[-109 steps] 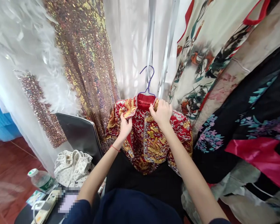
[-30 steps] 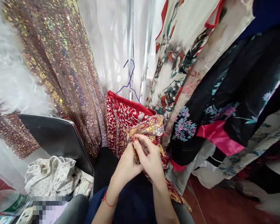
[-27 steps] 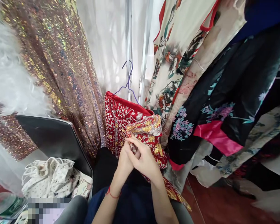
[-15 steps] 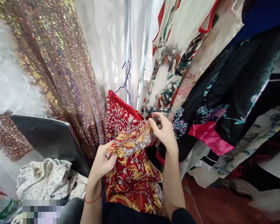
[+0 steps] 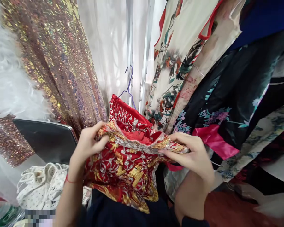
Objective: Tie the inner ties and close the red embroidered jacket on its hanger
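Observation:
A red garment with gold and silver embroidery [image 5: 123, 164] is spread between both of my hands at the centre of the view. My left hand [image 5: 86, 146] grips its upper edge on the left. At the right end of that edge, my right hand [image 5: 194, 154] pinches the cloth, so the red lining with a small label shows. Behind it a second red embroidered piece [image 5: 125, 115] hangs on a purple wire hanger [image 5: 129, 86].
A sequined gold dress [image 5: 61, 69] and white feathers [image 5: 11, 85] hang at the left. Floral robes [image 5: 180, 72] and a black robe with pink trim [image 5: 227, 119] hang at the right. A dark chair back [image 5: 46, 140] and a white dotted bag [image 5: 42, 186] are at lower left.
My hands have moved apart and pulled the red embroidered garment open across my lap; earlier they were bunched together on it, and before that on the hanging jacket's collar.

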{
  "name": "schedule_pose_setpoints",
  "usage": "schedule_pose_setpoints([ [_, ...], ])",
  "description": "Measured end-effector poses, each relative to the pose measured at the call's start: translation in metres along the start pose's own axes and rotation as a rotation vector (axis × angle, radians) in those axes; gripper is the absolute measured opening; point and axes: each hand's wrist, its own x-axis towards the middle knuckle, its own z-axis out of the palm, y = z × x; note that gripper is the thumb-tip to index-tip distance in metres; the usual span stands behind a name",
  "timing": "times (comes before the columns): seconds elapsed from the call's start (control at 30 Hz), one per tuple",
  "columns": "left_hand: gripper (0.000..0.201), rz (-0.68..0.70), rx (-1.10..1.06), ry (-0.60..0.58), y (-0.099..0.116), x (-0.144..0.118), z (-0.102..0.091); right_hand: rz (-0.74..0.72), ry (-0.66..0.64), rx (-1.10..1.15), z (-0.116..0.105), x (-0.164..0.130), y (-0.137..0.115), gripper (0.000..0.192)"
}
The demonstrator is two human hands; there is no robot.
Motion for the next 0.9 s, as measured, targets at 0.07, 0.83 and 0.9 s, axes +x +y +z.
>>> schedule_pose_setpoints([
  [0.07, 0.015, 0.086, 0.100, -0.052, 0.001, 0.030, -0.016, -0.103, -0.013, -0.011, -0.008, 0.009, -0.029, 0.011],
  [0.83, 0.023, 0.424, -0.677, -0.555, 0.040, 0.123, -0.029, -0.030, -0.052, 0.852, 0.114, 0.079, 0.010, 0.043],
  [0.9, 0.031, 0.209, -0.726, -0.418, 0.029, 0.114, -0.023, -0.024, 0.047, 0.756, 0.105, 0.081, 0.008, 0.035],
])
